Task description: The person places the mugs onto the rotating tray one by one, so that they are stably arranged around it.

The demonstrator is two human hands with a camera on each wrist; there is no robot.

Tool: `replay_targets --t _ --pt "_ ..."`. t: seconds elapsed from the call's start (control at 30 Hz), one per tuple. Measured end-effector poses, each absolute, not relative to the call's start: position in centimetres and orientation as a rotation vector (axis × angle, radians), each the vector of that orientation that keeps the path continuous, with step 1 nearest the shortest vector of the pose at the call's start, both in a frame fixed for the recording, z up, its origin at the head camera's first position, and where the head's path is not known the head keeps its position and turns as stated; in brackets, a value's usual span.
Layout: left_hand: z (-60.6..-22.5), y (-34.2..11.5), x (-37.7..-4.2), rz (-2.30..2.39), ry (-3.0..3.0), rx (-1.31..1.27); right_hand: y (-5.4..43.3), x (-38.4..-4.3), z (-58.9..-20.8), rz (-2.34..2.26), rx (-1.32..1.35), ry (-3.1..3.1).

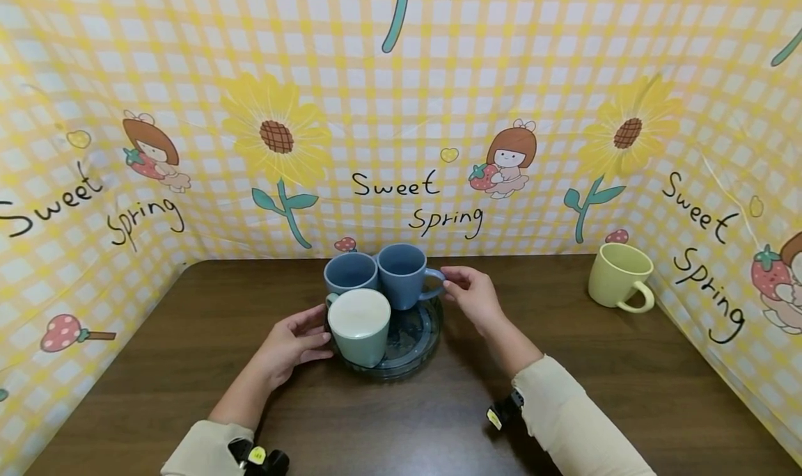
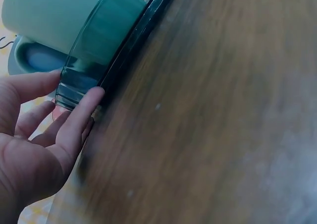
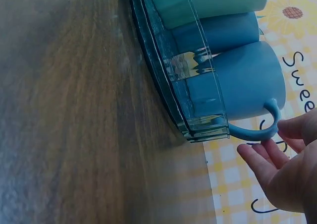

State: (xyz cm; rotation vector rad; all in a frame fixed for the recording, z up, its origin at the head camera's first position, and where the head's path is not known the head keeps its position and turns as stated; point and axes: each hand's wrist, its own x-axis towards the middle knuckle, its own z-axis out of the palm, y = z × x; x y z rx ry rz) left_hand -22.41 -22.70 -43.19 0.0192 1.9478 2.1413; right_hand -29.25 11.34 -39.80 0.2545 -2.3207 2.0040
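Already three mugs [image 1: 361, 340] occupy the mid-frame dish [image 1: 404, 373]; the yellow mug [image 1: 612, 276], frame right, remains outside. Left fingers [image 2: 81, 112], apart, touch the dish; right fingers [image 3: 260, 163] seemingly pinch a blue handle [image 3: 253, 134].

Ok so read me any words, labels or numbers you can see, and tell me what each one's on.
"Sweet Spring": left side of the yellow checked cloth.
"Sweet Spring": the cloth's back.
"Sweet Spring": the cloth's right side.
"Swee", cut off: same cloth, right wrist view.
Yellow stickers on the black wrist devices: too small to read.
Light green mug, blue mugs, pale yellow mug: no lettering shows.
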Motion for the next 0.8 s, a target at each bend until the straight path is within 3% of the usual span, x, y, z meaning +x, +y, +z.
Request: replay_targets --t 0.8 --pt "-43.0 -22.2 -22.0 2.159 1.944 0.002 14.9 -27.0 -39.1 1.764 0.340 -2.368"
